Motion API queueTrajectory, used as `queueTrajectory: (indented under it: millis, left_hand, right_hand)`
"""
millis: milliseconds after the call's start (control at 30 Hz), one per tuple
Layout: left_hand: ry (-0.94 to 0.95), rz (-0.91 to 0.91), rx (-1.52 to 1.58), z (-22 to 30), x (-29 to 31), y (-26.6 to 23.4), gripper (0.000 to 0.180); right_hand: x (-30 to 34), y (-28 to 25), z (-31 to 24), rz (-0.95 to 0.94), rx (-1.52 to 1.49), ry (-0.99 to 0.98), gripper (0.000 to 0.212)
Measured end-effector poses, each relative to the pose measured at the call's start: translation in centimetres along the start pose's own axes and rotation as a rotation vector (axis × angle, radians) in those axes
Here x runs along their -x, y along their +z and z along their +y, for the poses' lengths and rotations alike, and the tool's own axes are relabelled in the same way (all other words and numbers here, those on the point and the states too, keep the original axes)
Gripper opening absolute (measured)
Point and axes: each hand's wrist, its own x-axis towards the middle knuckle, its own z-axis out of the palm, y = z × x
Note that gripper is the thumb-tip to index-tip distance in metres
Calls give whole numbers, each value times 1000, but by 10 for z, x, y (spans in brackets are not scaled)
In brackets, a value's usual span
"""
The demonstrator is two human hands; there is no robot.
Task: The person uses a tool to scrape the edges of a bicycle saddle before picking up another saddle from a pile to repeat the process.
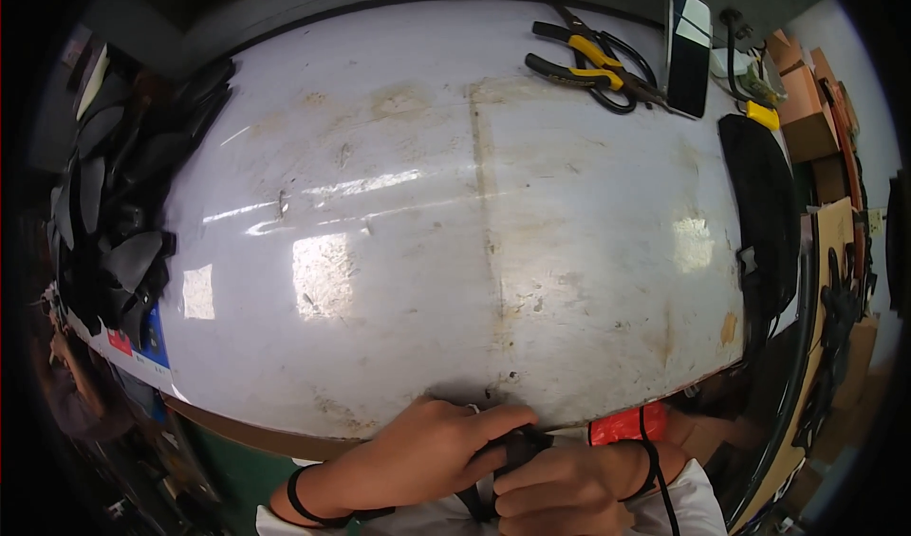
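Observation:
At the table's near edge, my left hand (441, 446) and my right hand (560, 489) are close together. Both are closed on a black piece (522, 448), mostly covered by my fingers, so its kind does not show. My left thumb and forefinger pinch its upper side, while the right fingers curl around it from the lower right. Some dark material also shows below, between the hands. Each wrist has a thin black band around it.
Black curved pieces (119, 194) are heaped at the left. Pliers with yellow-and-black handles (588, 57) lie over black-handled scissors (622, 100) at the far right, beside a phone (689, 52). A black pouch (762, 213) lines the right edge. Red plastic (626, 425) hangs near my right wrist.

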Motion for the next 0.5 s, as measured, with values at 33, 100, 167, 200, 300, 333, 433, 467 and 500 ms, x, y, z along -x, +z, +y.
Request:
queueTrajectory:
  millis: [33, 100, 167, 200, 300, 333, 433, 467, 500]
  left_hand:
    - [1, 7, 7, -2, 0, 1, 49]
    - [-5, -24, -27, -7, 1, 4, 48]
    - [0, -10, -13, -9, 2, 4, 46]
    - [3, -1, -4, -9, 2, 4, 45]
    - [22, -23, -21, -10, 1, 4, 43]
    - [19, -18, -21, -10, 2, 5, 43]
    - [-2, 9, -3, -10, 4, 8, 44]
    - [6, 0, 0, -11, 3, 7, 45]
    - [12, -7, 3, -11, 2, 6, 45]
  right_hand:
    - [2, 0, -1, -8, -4, 4, 27]
    - [3, 2, 4, 271, -100, 130, 28]
    - [13, 10, 6, 319, -79, 88, 28]
    - [16, 12, 6, 374, -58, 44, 28]
    - [13, 5, -1, 249, -74, -4, 27]
    - [16, 4, -3, 277, -177, -14, 27]
    - [11, 1, -7, 166, -177, -75, 27]
    - [9, 2, -7, 110, -98, -100, 28]
    - [7, 4, -1, 72, -74, -137, 28]
